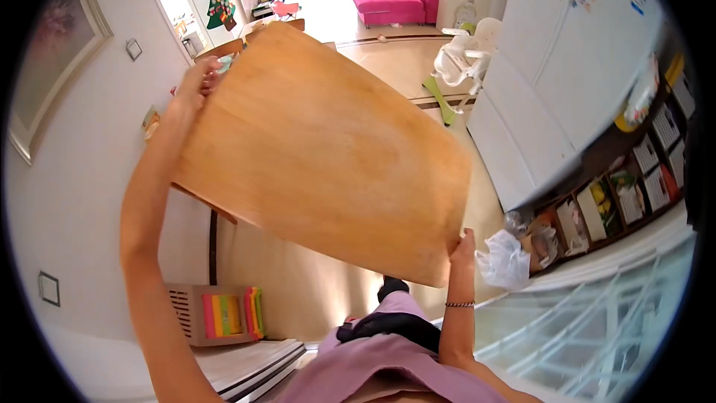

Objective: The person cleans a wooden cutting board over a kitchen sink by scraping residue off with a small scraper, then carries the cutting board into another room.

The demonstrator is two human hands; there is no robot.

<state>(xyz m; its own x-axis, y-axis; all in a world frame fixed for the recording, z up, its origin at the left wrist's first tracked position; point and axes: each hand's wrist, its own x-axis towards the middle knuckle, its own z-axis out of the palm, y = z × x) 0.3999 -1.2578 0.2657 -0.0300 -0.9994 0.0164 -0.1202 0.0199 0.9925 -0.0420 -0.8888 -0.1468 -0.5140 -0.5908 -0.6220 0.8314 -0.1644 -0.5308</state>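
Note:
A large wooden board (328,149), like a tabletop with rounded corners, fills the middle of the view and slants from upper left to lower right. At its upper left edge is my left hand (198,82), fingers curled against the side. Close to those fingertips shows a small pale green thing (224,64) whose kind I cannot make out. My right hand (462,248) grips the board's near right corner, thumb by the edge and the other fingers hidden. The board's underside is out of sight.
Wooden chair backs (224,49) show behind the board. To the right stand a white high chair (468,52), a white fridge (552,67), low shelves (597,213) and a white plastic bag (505,260). A grey crate (195,316) with colourful panels sits at lower left.

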